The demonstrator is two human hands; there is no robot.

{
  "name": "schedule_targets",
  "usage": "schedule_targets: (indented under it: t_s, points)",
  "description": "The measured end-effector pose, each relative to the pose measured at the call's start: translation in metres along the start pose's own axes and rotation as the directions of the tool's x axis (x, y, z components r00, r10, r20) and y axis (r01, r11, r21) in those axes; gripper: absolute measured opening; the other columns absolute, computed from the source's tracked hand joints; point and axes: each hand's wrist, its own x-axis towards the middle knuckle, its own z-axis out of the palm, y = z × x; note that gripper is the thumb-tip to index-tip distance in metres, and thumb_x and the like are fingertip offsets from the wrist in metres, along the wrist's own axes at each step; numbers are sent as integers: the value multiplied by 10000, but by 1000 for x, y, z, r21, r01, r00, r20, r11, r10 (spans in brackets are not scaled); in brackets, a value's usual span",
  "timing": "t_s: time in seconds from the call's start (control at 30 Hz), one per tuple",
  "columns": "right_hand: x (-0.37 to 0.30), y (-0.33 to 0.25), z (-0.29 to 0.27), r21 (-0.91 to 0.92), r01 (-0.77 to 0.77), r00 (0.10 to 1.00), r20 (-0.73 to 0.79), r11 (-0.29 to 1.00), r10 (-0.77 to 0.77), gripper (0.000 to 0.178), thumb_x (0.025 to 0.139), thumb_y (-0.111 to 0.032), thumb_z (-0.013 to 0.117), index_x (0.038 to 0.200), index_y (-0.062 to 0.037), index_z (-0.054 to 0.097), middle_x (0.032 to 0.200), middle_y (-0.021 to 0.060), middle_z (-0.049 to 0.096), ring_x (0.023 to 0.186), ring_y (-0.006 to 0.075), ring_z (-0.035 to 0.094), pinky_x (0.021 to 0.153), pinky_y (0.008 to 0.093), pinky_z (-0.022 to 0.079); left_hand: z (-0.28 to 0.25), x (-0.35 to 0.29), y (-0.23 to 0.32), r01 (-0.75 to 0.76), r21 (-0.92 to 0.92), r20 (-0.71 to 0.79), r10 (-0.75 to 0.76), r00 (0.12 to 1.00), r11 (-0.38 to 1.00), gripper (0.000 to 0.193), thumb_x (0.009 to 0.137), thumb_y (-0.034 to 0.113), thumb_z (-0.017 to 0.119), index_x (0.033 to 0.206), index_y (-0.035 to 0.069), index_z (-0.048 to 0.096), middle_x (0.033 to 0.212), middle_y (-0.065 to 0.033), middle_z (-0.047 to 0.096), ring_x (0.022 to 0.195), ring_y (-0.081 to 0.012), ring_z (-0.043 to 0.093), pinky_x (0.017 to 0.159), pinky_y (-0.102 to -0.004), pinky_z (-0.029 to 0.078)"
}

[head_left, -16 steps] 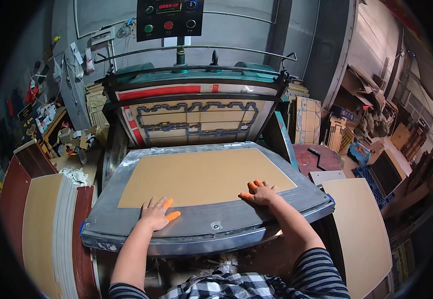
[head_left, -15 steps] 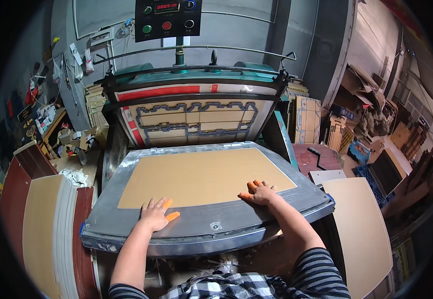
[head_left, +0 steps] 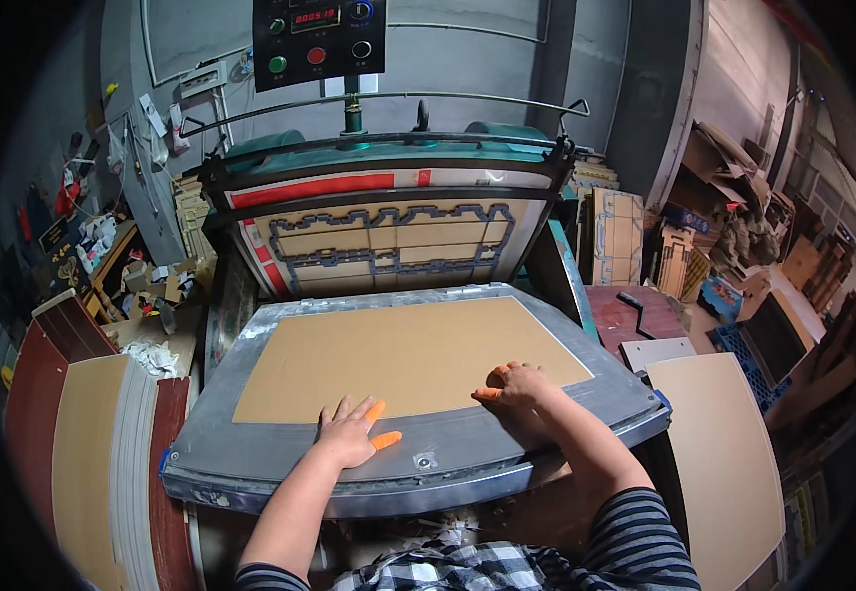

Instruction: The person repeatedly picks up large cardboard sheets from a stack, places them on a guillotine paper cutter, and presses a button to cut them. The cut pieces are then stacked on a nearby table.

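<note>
A flat tan cardboard sheet lies on the grey metal bed of a die-cutting press. My left hand is at the sheet's front edge, left of the middle, with fingers spread and touching the edge. My right hand is over the sheet's front right part, fingers slightly bent and thumb pointing left; whether its palm touches is hidden. Both hands wear orange finger covers on the thumb and a finger, and neither grips anything. Behind the bed, the cutting die with its dark outline faces me on the upright plate.
A control box with buttons and a red display stands above the press. Stacked sheets lie at my left, and another tan sheet at my right. A black crank handle rests on a reddish board beside the bed.
My left hand has slid right along the sheet's front edge. My right hand has stayed near its place, its fingers drawn closer together. The view has shifted slightly.
</note>
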Motion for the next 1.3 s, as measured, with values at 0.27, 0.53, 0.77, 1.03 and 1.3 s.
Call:
schedule_targets:
  t_s: [0.27,0.53,0.77,1.03,1.3]
  points:
    - [46,19,-11,-121,20,999,-25,992,-23,833,794,-798,426,1330,-170,535,1289,119,579,1190,305,560,992,472,410,17,12,-9,-60,-58,-54,56,997,997,857,852,759,358,1489,188,315,1563,-40,256,1437,-376,170,1149,-552,83]
    - [99,-108,-247,-245,469,188,-911,848,-367,869,749,-230,757,1473,-167,283,1405,232,415,1129,416,552,912,445,488,14,12,-12,21,-43,44,-19,999,999,876,817,790,372,1493,236,309,1561,-26,263,1438,-324,188,1136,-569,97]
    - [100,-195,-378,-199,0,394,-901,980,-183,744,787,-288,689,1452,-185,372,1516,158,289,1314,341,413,981,486,428,31,19,-12,-47,-35,-81,44,996,998,875,804,791,396,1466,219,364,1546,14,295,1406,-326,248,1095,-633,167]
    - [105,-215,-373,-219,-13,306,-930,976,-205,641,823,-126,586,1436,-182,408,1429,161,407,1244,323,497,932,497,427,32,10,-16,-48,-65,-85,42,995,997,858,836,764,372,1472,189,352,1544,14,269,1421,-338,193,1093,-654,131]
    - [109,-215,-371,-263,-58,316,-920,963,-233,646,828,-151,608,1439,-185,404,1404,166,440,1210,323,528,912,490,435,19,8,-9,1,-21,-111,-3,994,1000,852,827,762,394,1457,190,372,1530,-13,314,1402,-358,236,1069,-664,148]
